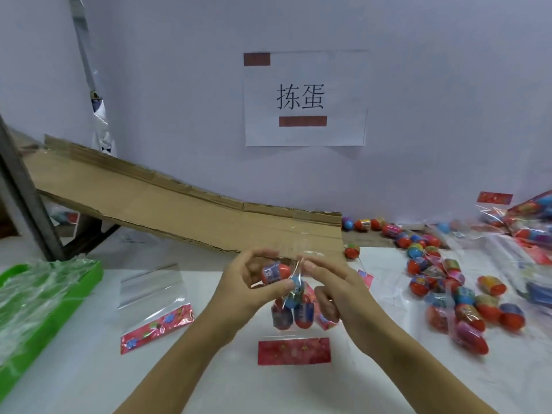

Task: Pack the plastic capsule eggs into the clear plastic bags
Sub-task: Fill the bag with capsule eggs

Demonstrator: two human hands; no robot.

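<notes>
Landmark: the cardboard ramp [179,204], which slopes down from the left toward the middle of the tabletop [209,369]; every place below is read from it.
Tabletop: white, and you work on it in front of the ramp's low end.
Green tray [44,318]: far left in front of the ramp, heaped with crinkled clear film.
Loose capsule eggs [448,288]: a wide scatter to the right of the ramp's low end, red, blue and yellow. They look hard, smooth and light, so expect them to roll and slip; take each one round its middle.
Empty bag [152,303]: flat on the tabletop in front of the ramp's middle, left of your hands, its red printed strip toward you.
Bag in hand [294,309]: hangs in front of the ramp's low end with several eggs already sagging in its bottom. The film is thin, soft and slick; it keeps no shape, so pinch the rim of the mouth, not the wall.
Red header strip [294,351]: lies just below the hanging bag, on your side of it; I cannot tell whether it belongs to that bag.
Left hand [248,285]: curled, clamped round a red egg [276,273] at the bag's mouth.
Right hand [331,288]: thumb and fingertips appear pinched together on the bag's upper edge, holding it up; blur hides the exact contact.
Step, as I judge it: feeding one more egg into a bag that is partly filled.
</notes>
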